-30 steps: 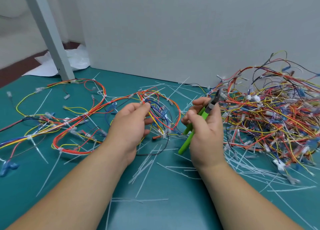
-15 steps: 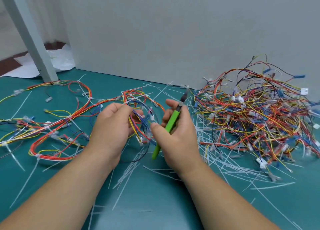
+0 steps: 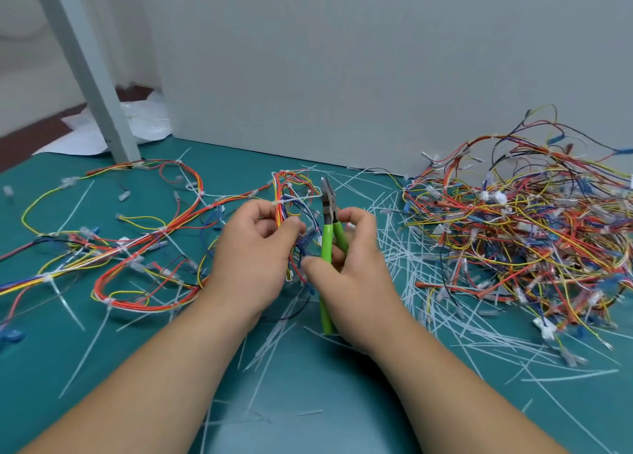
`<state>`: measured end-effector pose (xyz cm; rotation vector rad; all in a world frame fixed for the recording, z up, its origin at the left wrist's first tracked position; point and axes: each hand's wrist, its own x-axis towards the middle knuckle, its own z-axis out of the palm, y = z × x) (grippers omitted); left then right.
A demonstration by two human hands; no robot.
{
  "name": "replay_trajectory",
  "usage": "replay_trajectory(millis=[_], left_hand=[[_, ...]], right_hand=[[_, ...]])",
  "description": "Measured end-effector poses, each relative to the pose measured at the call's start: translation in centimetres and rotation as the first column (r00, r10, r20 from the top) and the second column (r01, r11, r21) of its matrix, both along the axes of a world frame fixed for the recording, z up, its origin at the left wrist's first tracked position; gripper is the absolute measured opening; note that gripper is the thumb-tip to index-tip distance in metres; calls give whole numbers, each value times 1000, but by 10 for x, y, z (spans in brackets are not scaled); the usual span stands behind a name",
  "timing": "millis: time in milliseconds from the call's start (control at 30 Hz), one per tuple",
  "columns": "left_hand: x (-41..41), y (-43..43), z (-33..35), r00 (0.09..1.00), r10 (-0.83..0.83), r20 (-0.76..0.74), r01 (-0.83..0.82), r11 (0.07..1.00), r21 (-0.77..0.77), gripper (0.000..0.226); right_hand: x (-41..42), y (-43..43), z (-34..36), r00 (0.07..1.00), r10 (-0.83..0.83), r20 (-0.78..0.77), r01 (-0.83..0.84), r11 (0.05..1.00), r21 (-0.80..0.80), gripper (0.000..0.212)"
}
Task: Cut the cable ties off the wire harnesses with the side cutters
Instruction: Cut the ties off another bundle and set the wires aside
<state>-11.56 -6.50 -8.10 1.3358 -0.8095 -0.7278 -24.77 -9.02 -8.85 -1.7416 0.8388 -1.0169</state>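
My left hand (image 3: 253, 248) pinches a wire harness (image 3: 284, 193) just left of the side cutters (image 3: 328, 214). My right hand (image 3: 356, 268) grips their green handles, jaws up beside a white cable tie (image 3: 301, 198). Cut ties (image 3: 407, 268) litter the bench (image 3: 308, 378) to the cutters' right. The harnesses (image 3: 144, 244) to their left carry ties, so I judge much remains.

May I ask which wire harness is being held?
The middle harness, gripped by the left hand beside the side cutters; the left harness and right pile lie on the mat.

Soft even light, wide-angle edge distortion
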Motion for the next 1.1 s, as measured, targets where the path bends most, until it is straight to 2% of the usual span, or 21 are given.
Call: replay_trajectory(millis=[200,300,500,667,800,900,1000,1100], left_hand=[[4,-1,-1,1000,14,25,-13,999,-51,4],[5,0,0,997,17,81,-12,998,-66,7],[-1,-1,5,994,-70,-90,69,998,-7,20],[1,0,1,998,-65,-26,63,995,-76,22],[5,-4,-3,1000,16,-10,-18,990,-137,17],[6,-6,-4,998,60,-19,-63,987,-150,16],[7,-6,-4,995,93,-24,-96,985,-146,14],[7,-5,-5,993,116,2,-115,982,-147,14]], right_hand=[[-2,5,0,995,-80,57,81,997,-12,31],[-1,3,-2,993,-46,111,40,998,52,25],[0,3,-1,991,-5,133,-1,999,45,28],[1,5,-1,975,-33,218,-5,985,173,35],[1,5,-1,978,-20,207,-33,968,251,36],[2,4,0,965,-15,262,-65,953,297,27],[0,4,4,974,-24,227,-13,987,160,17],[-1,6,8,967,9,254,-25,998,61,30]])
